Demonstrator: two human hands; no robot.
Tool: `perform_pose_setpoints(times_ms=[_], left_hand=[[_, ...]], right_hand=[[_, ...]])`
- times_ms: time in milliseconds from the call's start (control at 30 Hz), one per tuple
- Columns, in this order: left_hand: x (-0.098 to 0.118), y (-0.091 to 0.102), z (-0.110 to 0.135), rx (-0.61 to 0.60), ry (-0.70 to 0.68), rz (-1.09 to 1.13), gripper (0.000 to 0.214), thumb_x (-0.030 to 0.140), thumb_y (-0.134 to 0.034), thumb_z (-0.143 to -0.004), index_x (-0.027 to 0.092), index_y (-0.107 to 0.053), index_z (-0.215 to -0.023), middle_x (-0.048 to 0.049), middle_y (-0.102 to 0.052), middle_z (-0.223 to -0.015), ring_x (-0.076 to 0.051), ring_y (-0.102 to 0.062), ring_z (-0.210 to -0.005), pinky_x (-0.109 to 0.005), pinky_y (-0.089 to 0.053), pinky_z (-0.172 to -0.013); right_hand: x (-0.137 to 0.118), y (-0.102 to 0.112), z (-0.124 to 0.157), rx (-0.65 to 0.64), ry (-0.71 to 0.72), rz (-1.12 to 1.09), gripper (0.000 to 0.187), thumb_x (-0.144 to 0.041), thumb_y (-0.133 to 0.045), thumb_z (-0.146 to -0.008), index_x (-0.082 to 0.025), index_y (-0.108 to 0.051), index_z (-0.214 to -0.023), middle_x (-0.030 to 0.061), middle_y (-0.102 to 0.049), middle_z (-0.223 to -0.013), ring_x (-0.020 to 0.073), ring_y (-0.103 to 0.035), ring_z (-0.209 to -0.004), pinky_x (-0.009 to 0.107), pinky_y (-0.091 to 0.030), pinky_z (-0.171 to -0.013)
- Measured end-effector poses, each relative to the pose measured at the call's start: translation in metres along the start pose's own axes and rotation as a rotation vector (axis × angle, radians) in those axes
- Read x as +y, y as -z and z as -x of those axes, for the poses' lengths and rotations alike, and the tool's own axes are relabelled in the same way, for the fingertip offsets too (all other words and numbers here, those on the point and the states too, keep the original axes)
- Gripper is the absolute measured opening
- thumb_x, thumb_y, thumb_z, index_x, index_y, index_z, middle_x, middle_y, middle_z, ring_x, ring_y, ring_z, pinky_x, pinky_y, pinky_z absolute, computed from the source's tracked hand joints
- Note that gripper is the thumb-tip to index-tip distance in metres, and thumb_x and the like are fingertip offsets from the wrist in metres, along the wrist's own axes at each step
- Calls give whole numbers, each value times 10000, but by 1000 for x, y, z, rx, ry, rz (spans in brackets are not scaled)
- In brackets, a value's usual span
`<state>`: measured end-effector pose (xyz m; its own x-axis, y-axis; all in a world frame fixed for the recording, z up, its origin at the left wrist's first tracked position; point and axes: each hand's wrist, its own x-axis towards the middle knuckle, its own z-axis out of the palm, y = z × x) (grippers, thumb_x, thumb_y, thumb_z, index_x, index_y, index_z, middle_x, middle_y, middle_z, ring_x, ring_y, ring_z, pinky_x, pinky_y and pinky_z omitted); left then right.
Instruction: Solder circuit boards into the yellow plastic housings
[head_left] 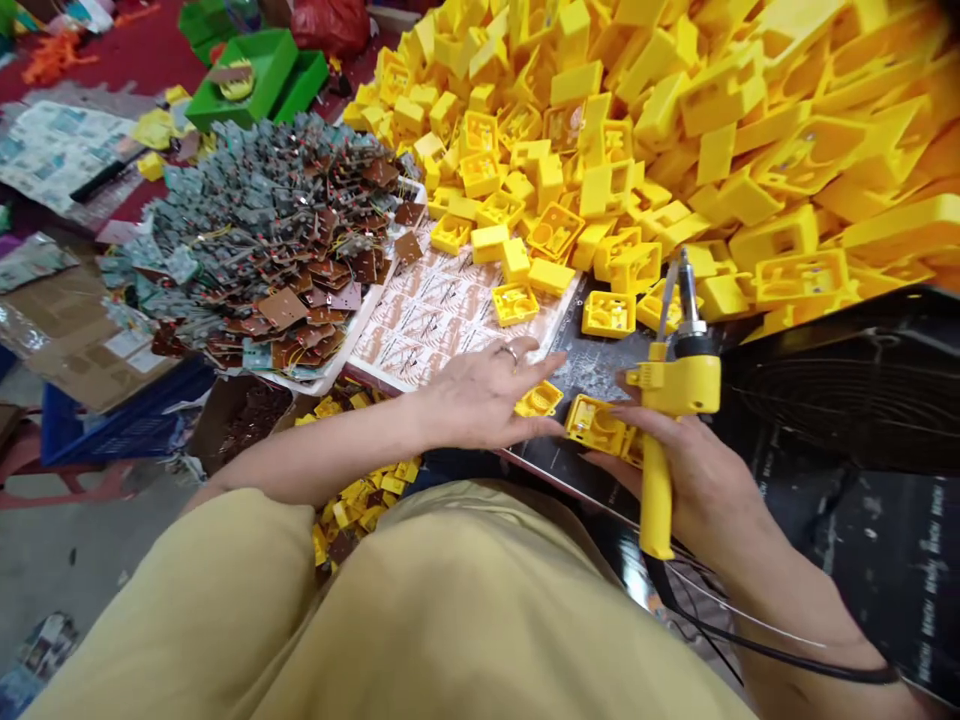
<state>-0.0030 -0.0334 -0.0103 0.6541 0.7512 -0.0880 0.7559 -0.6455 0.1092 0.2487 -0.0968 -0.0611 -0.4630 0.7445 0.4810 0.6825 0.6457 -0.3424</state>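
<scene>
My left hand [487,395] reaches across the table edge with its fingers stretched out. A small yellow plastic housing [541,399] lies between its thumb and forefinger; whether they touch it I cannot tell. My right hand [697,460] is closed around a yellow soldering gun [658,480], whose metal tip [685,285] points up and away from me. Its thumb and fingertips also meet an open yellow housing [596,424] with small metal parts inside, at the table's front edge. Two more yellow housings [609,314] sit open side up just beyond my hands.
A large heap of yellow housings [600,100] fills the back right. Brown and grey circuit boards [270,230] are piled at left, on a white tray. A black fan-like panel [847,390] stands at right. Below the table edge, more yellow pieces [367,500] lie. A black cable [765,635] crosses my right forearm.
</scene>
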Motion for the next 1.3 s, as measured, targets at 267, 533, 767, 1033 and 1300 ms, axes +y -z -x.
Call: perform_pose_setpoints(times_ms=[267, 533, 767, 1033, 1300], left_hand=[[-123, 54, -47, -185, 434, -427, 784, 325, -670, -833, 165, -333, -1523, -177, -393, -1525, -382, -378, -1345, -503, -385, -1037], [-162, 61, -46, -114, 505, -274, 487, 282, -573, -821, 165, -606, -1293, -136, -634, -1208, -314, -568, -1150, -396, -459, -899], [-192, 90, -36, 450, 660, 481, 368, 277, -718, -653, 194, -625, -999, 37, -618, -834, -107, -504, -793, -332, -437, -742], [-127, 93, -34, 225, 520, 1198, 395, 144, -708, -577, 217, -642, -960, 24, -490, -715, -171, -627, -777, -336, -469, -675], [-62, 39, -24, -163, 395, 853, 670, 93, -369, -833, 227, -389, -1489, -135, -591, -1365, -239, -665, -1142, -379, -602, -771]], right_hand=[[-1, -5, 1, 100, -7, 2, 441, -389, -685, -890, -167, -499, -1223, 143, -676, -1010, 295, -690, -884, 424, -593, -714], [2, -7, 2, 135, -22, 40, 397, -366, -652, -922, -171, -511, -1238, 105, -678, -974, 228, -678, -780, 341, -586, -663], [2, -8, 0, 137, -28, 52, 358, -377, -618, -948, -186, -519, -1234, 73, -680, -920, 197, -655, -702, 319, -553, -620], [3, -9, 4, 127, -86, 49, 380, -390, -673, -911, -179, -536, -1195, 90, -679, -995, 218, -674, -826, 326, -552, -695], [-26, -1, -14, 110, -185, -80, 510, -441, -724, -857, -211, -469, -1234, 131, -614, -1163, 296, -629, -1094, 462, -553, -898]])
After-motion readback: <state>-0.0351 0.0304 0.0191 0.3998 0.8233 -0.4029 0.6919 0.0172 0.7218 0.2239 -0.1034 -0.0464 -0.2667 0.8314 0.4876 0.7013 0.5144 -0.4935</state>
